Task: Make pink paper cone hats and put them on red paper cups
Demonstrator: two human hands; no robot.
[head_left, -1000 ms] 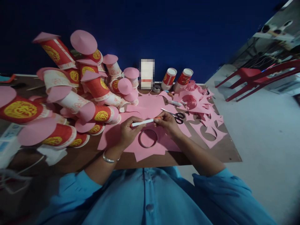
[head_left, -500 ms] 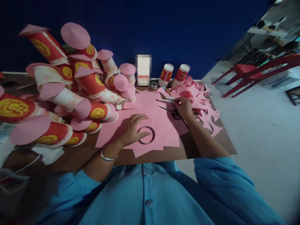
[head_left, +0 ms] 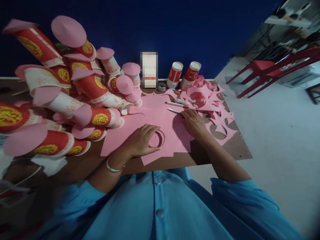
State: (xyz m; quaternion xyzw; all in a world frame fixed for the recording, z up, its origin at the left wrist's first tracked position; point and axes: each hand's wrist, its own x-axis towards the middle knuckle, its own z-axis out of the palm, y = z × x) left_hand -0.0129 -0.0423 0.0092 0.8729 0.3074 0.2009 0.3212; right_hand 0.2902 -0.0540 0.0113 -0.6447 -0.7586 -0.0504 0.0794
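Pink paper sheets lie stacked on the brown table. A thin ring rests on them, and my left hand, fingers curved and apart, is around its left side. My right hand covers the handles of the scissors, whose blades point left; its fingers are bent together over them. Just above the blades lies a marker with a red end, and a white marker is beside it.
Red and white cup towers with pink cone tops crowd the left. Two cup stacks stand at the back near a tape roll. Cut pink scraps cover the right side. A red chair is beyond.
My right hand has let go of the marker and moved down onto the scissors' handles. My left hand has shifted slightly right and closed in around the ring. The view has shifted a little.
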